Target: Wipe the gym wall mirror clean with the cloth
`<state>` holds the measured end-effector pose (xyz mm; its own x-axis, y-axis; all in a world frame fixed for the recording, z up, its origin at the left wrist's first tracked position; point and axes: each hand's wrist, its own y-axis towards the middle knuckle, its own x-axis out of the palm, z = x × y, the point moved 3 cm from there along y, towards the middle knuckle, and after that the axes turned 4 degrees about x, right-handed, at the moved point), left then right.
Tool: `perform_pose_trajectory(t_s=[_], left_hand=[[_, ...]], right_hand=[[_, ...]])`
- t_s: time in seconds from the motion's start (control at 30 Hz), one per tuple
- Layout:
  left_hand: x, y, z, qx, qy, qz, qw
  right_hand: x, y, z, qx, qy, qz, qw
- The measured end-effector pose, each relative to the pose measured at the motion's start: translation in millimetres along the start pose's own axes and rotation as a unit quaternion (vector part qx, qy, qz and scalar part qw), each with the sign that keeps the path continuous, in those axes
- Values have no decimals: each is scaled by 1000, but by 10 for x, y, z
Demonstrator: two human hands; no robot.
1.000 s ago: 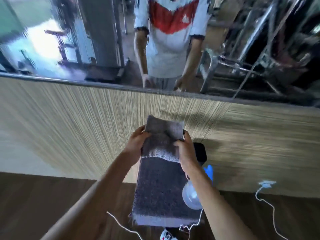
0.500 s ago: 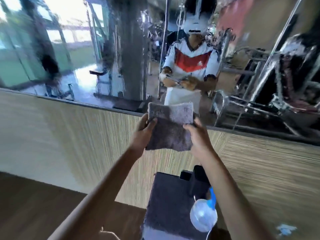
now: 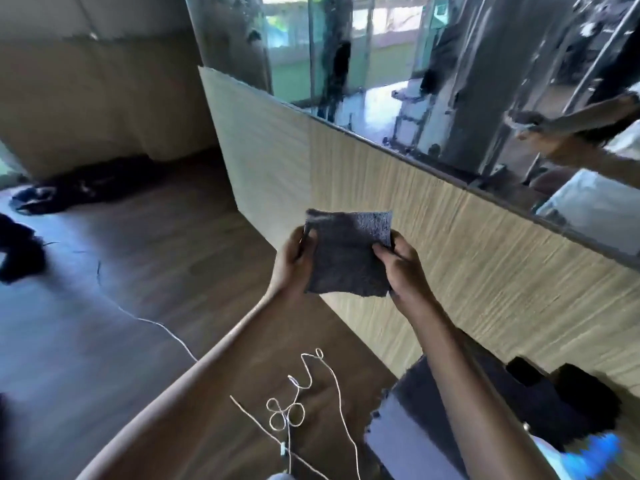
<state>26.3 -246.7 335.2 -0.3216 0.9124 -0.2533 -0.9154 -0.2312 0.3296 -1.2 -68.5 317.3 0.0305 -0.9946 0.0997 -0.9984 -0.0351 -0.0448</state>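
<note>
A folded grey cloth (image 3: 346,252) is held up in front of me by both hands. My left hand (image 3: 292,263) grips its left edge, and my right hand (image 3: 401,271) pinches its right edge with thumb on the front. The wall mirror (image 3: 398,74) runs across the upper right, above a striped beige wall panel (image 3: 467,254). The glass looks streaked and smeared. The cloth is apart from the mirror, level with the panel below it.
A dark grey mat (image 3: 433,427) lies on the wood floor at lower right with a blue-capped spray bottle (image 3: 585,455) and black objects (image 3: 585,393) on it. A white cord (image 3: 304,396) loops on the floor. Dark clothing (image 3: 86,188) lies at the left.
The view has swung left, so the mirror now sits at upper right. The cloth stays folded between both hands and sits lower against the panel.
</note>
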Motion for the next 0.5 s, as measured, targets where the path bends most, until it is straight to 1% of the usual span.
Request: perform_pose_trajectory(t_s=[0.13, 0.23, 0.4, 0.5], left_hand=[[-480, 11, -338, -46, 15, 70, 996], [-732, 80, -494, -55, 14, 113, 992], [-1083, 377, -748, -50, -15, 141, 989], [-1294, 659, -967, -56, -60, 142, 986]], right_hand=[[583, 142, 150, 14, 10, -71, 997], [923, 295, 221, 2, -16, -95, 995], [1438, 617, 260, -2, -46, -123, 991], [1775, 921, 311, -26, -93, -121, 988]])
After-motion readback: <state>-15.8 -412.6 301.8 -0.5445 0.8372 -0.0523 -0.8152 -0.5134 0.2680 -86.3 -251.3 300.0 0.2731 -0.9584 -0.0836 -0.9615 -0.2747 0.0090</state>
